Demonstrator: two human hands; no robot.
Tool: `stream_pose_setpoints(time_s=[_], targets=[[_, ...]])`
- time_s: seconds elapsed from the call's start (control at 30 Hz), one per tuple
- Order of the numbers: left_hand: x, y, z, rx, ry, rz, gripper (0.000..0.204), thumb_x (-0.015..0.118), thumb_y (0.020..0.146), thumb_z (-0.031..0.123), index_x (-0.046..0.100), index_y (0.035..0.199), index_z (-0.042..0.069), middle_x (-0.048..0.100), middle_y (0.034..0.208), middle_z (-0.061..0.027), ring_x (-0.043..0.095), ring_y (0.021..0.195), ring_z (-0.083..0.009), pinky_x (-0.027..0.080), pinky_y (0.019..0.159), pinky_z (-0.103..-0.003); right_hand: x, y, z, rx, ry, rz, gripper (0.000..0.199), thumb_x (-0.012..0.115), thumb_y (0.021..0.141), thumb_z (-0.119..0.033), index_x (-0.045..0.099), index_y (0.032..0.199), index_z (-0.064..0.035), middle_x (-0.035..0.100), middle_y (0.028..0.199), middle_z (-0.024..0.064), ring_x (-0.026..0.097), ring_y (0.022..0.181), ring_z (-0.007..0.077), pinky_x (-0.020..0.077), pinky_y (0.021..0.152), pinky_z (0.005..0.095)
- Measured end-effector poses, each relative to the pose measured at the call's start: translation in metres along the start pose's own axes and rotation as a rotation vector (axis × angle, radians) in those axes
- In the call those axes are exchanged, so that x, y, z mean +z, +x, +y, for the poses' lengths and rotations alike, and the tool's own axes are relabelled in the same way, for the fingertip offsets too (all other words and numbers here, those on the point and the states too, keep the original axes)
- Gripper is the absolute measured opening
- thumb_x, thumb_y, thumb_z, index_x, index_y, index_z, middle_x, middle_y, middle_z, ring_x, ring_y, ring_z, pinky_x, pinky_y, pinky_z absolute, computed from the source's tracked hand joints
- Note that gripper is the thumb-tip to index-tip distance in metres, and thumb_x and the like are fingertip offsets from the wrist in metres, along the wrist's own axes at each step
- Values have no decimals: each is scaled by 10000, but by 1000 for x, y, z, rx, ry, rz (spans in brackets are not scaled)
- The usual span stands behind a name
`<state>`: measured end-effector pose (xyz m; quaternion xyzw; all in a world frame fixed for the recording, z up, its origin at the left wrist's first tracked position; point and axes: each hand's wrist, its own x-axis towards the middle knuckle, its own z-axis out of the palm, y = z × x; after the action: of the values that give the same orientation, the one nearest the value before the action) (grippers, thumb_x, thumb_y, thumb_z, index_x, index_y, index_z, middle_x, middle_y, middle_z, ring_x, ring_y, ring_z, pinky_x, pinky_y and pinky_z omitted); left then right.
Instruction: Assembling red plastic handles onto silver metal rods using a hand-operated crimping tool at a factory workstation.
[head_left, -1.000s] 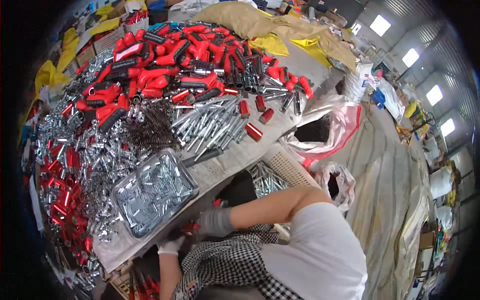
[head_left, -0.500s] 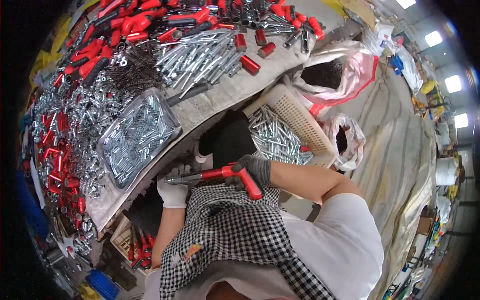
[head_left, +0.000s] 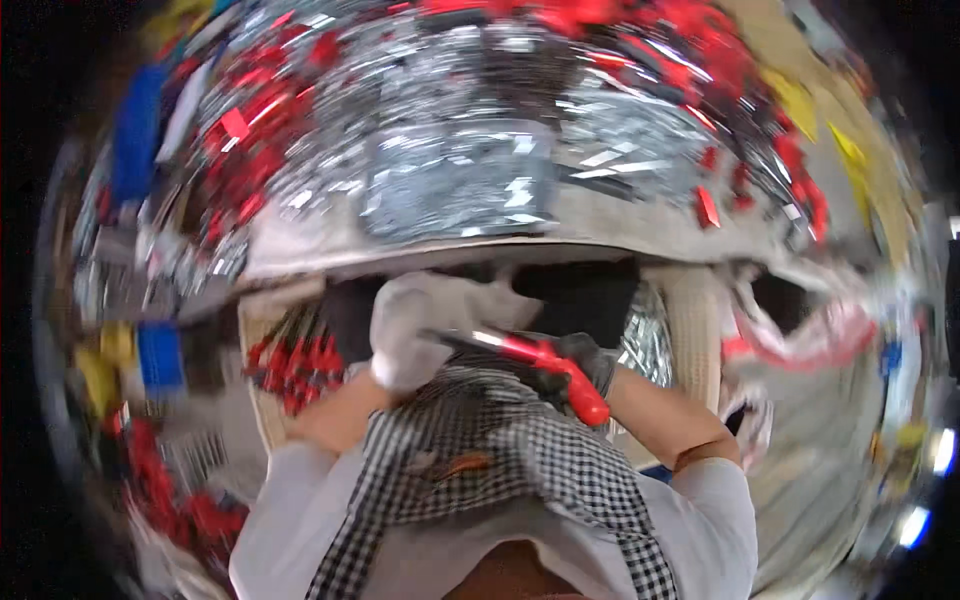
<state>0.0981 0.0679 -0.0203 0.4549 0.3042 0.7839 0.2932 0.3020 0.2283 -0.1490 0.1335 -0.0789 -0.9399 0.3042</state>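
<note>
My right hand (head_left: 590,362), in a dark grey glove, is wrapped round the red grip of a pistol-shaped tool (head_left: 522,347) with a metal barrel. The barrel points left across my lap, above the black-and-white checked apron (head_left: 560,450). At its front end is my left hand (head_left: 405,340) in a white glove, smeared by motion. Whether its fingers grip the barrel cannot be made out. Just beyond both hands runs the cloth-covered bench edge (head_left: 640,228), with a clear tray (head_left: 375,228) of small metal pins on it.
Blurred heaps of metal parts and red pieces cover the bench. Below it, a pale crate (head_left: 258,360) with red-handled parts stands left, and another crate (head_left: 695,310) with metal rods stands right. A white sack with a red edge (head_left: 825,350) sits farther right.
My view has swung left, so the bench now lies straight across ahead and everything is blurred. The tool stays in my right hand, its grip now lower right; my left hand remains by its front end.
</note>
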Motion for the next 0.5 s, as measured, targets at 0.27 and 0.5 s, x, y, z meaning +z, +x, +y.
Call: stream_pose_setpoints(time_s=[0.27,0.5], targets=[[-54,24,113,133,586,-117,143,530,839,21,620,731,-11,638,695,-150,685,717,-349,558,701,-418,43,128,-1,267,-82,0,507,626,883,-408,530,1236,-56,580,840,120,587,601,191,515,505,337],[-74,-41,96,175,13,284,571,530,888,587,535,828,19,665,787,-144,665,828,-315,479,911,-476,66,187,-9,417,-235,-173,586,601,889,-499,521,1255,-48,528,753,82,558,539,160,505,447,334]])
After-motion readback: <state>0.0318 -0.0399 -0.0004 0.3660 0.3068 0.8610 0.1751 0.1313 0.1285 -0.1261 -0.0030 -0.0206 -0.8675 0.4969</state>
